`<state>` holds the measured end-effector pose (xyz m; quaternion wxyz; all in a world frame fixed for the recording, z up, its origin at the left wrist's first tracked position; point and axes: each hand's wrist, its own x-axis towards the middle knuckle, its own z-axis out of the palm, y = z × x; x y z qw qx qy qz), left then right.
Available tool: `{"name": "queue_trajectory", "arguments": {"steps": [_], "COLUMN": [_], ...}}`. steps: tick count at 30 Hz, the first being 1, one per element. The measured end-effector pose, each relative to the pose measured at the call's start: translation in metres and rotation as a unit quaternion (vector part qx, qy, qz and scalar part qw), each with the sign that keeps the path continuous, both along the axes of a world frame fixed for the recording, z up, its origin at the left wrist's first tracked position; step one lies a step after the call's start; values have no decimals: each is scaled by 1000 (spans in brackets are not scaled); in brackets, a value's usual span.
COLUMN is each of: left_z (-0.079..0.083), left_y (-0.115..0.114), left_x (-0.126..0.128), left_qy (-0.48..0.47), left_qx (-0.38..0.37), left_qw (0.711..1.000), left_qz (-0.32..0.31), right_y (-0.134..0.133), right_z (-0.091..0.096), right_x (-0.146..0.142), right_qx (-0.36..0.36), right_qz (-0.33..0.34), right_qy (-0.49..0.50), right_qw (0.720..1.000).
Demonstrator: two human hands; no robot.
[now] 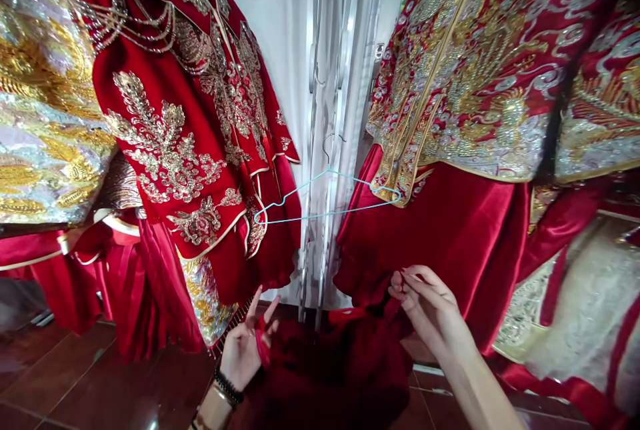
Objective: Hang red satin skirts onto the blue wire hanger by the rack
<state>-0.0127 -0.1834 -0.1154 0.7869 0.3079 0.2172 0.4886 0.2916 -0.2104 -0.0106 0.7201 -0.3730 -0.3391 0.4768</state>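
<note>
A dark red garment (330, 373), probably a skirt, hangs low between my two hands. My left hand (245, 347) has a red strap (262, 345) of it looped across the palm, with two fingers stretched out. On the other side my right hand (430, 303) is closed in a pinch at the garment's upper right edge; a bit of red shows at the fingertips. Above both hands an unloaded light-blue wire hanger (327, 213) hangs by its hook in front of a metal rack post (310, 250). Neither hand touches the hanger.
A red jacket with gold beading (200, 103) hangs at left, beside a gold sequined garment (45, 117). To the right hang a gold-embroidered jacket (480, 77) and a red satin skirt (450, 237). White curtain (260, 3) stands behind; dark tiles (75, 383) cover the floor.
</note>
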Motion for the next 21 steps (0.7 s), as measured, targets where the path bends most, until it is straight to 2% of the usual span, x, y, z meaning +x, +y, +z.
{"name": "queue_trajectory", "arguments": {"steps": [2, 4, 7, 9, 12, 15, 18, 21], "left_z": [0, 7, 27, 44, 72, 92, 98, 99], "left_y": [4, 9, 15, 17, 16, 14, 14, 15], "left_x": [4, 4, -3, -11, -19, -18, -13, -7], "left_qy": [-6, 32, 127, 206, 345, 395, 392, 375], "left_qx": [42, 87, 147, 190, 251, 304, 327, 307], "left_qw": [999, 995, 979, 957, 902, 864, 858, 875], "left_qz": [-8, -23, -57, -70, -66, -71, -52, -17], "right_y": [-1, -2, -6, -9, -14, -17, -16, -16], "right_z": [1, 1, -2, -6, -12, -15, -15, -16], "right_x": [1, 3, 8, 12, 12, 5, -1, -1], "right_qx": [-2, -4, -1, -1, 12, 39, 68, 102], "right_qz": [12, 26, 31, 17, -54, -184, -283, -303], "right_qy": [13, 12, -8, -34, -101, -195, -245, -238], "right_qw": [1000, 1000, 999, 999, 993, 963, 925, 917]}}
